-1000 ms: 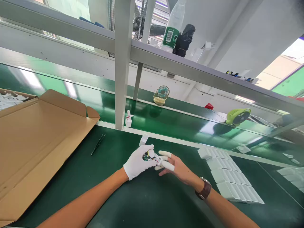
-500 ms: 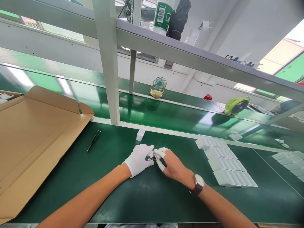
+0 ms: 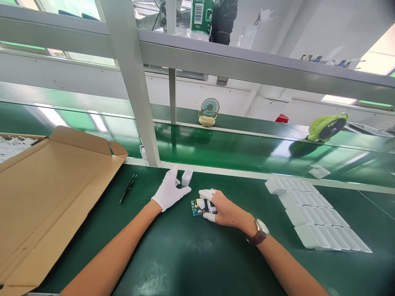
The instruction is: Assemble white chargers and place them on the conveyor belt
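My left hand [image 3: 170, 190], in a white glove, is open with thumb and fingers apart. Just beyond its fingertips stands a small white plastic box [image 3: 187, 177], and I see no contact between them. My right hand [image 3: 217, 206], with white finger cots on the fingertips, is closed around one end of a small circuit board [image 3: 196, 207]. The board's other end, with green and yellow parts, sticks out to the left. Part of the board is hidden under my fingers.
Black tweezers [image 3: 128, 188] lie left of my left hand. A large cardboard box [image 3: 61, 176] takes up the left side. Rows of white plastic boxes [image 3: 317, 216] stand at the right. A grey post [image 3: 135, 90] and shelf beam [image 3: 247, 65] cross in front.
My left hand has let go of the circuit board, opened, and moved left and forward toward the small white box. The board stays with my right hand. The view has shifted slightly.
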### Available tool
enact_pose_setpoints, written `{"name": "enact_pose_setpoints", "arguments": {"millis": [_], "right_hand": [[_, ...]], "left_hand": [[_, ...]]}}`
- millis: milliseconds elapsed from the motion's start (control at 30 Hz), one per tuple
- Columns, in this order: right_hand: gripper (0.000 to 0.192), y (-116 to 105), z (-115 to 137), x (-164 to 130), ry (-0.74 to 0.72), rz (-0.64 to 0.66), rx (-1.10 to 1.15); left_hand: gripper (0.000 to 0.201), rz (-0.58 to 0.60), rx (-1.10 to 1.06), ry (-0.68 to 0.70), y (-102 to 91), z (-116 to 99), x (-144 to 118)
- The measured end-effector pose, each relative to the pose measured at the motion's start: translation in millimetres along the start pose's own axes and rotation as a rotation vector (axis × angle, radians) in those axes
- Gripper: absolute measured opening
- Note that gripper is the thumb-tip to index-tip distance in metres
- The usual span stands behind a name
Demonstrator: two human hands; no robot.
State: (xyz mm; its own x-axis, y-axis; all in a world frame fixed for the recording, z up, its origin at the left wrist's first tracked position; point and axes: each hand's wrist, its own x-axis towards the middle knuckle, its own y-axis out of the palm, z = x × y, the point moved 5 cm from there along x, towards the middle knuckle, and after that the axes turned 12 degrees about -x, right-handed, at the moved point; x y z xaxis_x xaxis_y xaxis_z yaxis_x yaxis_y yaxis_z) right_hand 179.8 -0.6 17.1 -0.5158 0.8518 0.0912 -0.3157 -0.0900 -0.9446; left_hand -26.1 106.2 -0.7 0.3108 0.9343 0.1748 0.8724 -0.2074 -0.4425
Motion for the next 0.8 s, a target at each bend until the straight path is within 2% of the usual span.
{"name": "enact_pose_setpoints", "arguments": {"millis": [100,267,367,467,600,733,800], "right_hand": [[0.061,1.0,6.4,-3.9,-0.031,-0.061,-0.016],[0.066,-2.1,8.9,-15.2,-0.003,-0.194,0.028],[0.069,-11.2,3.5,-20.2,0.037,-0.276,0.135],[0.067,-23.0,-5.2,-23.7,0.087,-0.354,0.197],[0.065,-36.9,-18.9,-29.9,0.170,-0.531,0.263],[0.061,-31.6,-36.1,-33.5,0.335,-0.657,0.505],[0.060,-21.9,-43.5,-31.8,0.399,-0.674,0.682]], "left_hand": [[0.109,0.095,0.005,-0.021,15.0,1.0,7.7],[0.092,0.172,0.056,-0.034,25.0,-0.3,13.2],[0.086,0.208,0.062,-0.006,26.2,-0.2,10.0],[0.089,0.223,0.031,0.045,29.0,-3.7,4.8],[0.090,0.291,-0.066,0.047,38.8,-8.5,-3.3],[0.105,0.266,-0.049,0.048,44.3,-14.2,-8.8],[0.103,0.299,-0.055,0.021,48.2,-16.8,-12.0]]}}
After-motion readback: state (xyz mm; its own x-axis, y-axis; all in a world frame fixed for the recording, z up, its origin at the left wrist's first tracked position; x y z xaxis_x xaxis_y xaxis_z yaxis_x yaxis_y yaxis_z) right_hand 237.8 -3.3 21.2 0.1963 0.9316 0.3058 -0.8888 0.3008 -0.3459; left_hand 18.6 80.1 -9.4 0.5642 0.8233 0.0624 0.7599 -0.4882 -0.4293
